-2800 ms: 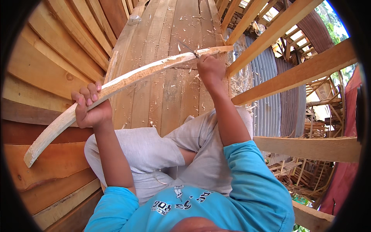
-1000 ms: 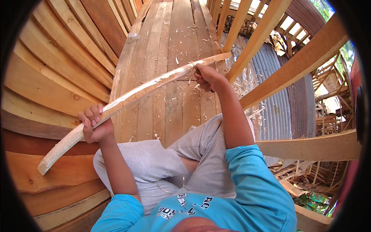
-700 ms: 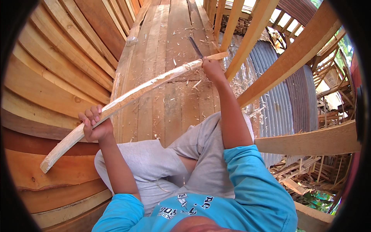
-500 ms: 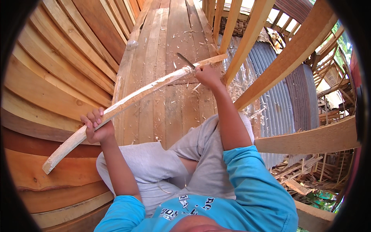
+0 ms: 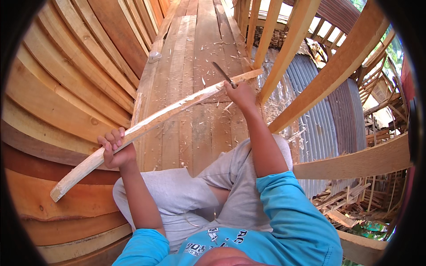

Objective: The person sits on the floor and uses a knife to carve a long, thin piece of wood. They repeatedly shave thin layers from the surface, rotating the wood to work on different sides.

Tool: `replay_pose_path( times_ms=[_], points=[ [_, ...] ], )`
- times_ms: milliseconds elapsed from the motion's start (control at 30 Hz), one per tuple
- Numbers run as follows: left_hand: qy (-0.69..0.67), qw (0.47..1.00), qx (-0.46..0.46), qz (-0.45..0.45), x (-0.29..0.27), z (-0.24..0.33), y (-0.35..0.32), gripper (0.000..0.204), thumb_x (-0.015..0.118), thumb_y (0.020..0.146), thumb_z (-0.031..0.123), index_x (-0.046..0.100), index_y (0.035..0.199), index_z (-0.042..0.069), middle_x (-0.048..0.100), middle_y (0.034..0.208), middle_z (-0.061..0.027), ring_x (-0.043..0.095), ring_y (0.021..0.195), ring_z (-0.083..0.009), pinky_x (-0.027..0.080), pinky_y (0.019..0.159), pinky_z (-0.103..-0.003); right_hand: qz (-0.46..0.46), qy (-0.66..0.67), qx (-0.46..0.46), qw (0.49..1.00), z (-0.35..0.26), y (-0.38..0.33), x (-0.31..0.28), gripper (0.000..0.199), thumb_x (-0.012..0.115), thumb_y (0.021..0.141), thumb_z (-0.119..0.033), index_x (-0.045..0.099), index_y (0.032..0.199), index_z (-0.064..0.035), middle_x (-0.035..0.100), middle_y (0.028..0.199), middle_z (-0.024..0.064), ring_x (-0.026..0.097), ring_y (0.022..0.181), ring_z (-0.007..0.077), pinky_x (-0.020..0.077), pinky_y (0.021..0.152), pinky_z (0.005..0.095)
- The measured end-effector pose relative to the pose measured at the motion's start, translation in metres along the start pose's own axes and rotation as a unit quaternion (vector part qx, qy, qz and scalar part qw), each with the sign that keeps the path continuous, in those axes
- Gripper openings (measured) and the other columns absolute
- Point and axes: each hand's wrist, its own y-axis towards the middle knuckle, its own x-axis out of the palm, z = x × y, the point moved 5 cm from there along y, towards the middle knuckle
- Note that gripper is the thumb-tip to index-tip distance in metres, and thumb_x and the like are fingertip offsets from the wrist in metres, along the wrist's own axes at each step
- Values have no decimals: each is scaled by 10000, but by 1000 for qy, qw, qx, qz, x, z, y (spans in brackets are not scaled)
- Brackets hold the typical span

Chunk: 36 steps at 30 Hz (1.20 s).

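Note:
A long, pale wooden pole [image 5: 166,111], partly shaved, runs slantwise from lower left to upper right before me. My left hand [image 5: 116,148] is wrapped round its lower part, a good way up from the near end. Close to the far end, my right hand [image 5: 242,94] grips a knife [image 5: 223,73], its handle hidden in the fist. The dark blade points up and to the left, across the pole's upper side. Whether the edge touches the wood, I cannot tell. The pole's far tip rests near the upright slats.
Thin shavings lie scattered over the plank floor [image 5: 202,122]. Leaning boards [image 5: 75,84] line the left side; upright wooden slats [image 5: 286,48] stand on the right. Beyond them are corrugated metal sheets [image 5: 306,102] and a heap of scrap wood [image 5: 346,199]. A small clear object [image 5: 154,56] lies by the boards.
My right hand and the knife have moved slightly right and down, nearer the pole's far end. The left hand still grips the pole, shifted a little with the view.

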Motion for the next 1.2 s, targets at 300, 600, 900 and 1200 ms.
replay_pose_path(
  times_ms=[300,600,900,1200],
  points=[
    [4,1000,-2,-1,2,0,0,260,631,786,162,386,708,196,356,595,68,399,617,-82,385,751,-277,15,80,-44,996,7,11,-9,452,556,907,-431,661,1023,-6,680,931,236,656,915,389,498,811,448],
    [3,1000,4,3,-5,3,0,248,604,784,151,369,715,193,354,585,66,403,613,-84,376,746,-294,-128,46,-117,984,-23,-25,-5,522,458,952,-494,680,1014,-25,681,870,201,653,862,360,485,816,436],
    [7,999,-13,35,3,1,-3,234,608,782,161,388,705,190,356,594,61,401,611,-88,385,750,-286,-19,16,-10,1000,-7,-23,30,561,335,937,-385,702,904,36,668,964,289,631,952,461,465,879,523],
    [4,998,-15,59,-2,4,-3,225,587,814,155,387,715,183,352,584,60,393,608,-93,374,768,-316,44,-8,-30,999,-12,-21,23,525,365,916,-350,696,827,48,660,896,304,635,900,472,473,856,536]
  ],
)
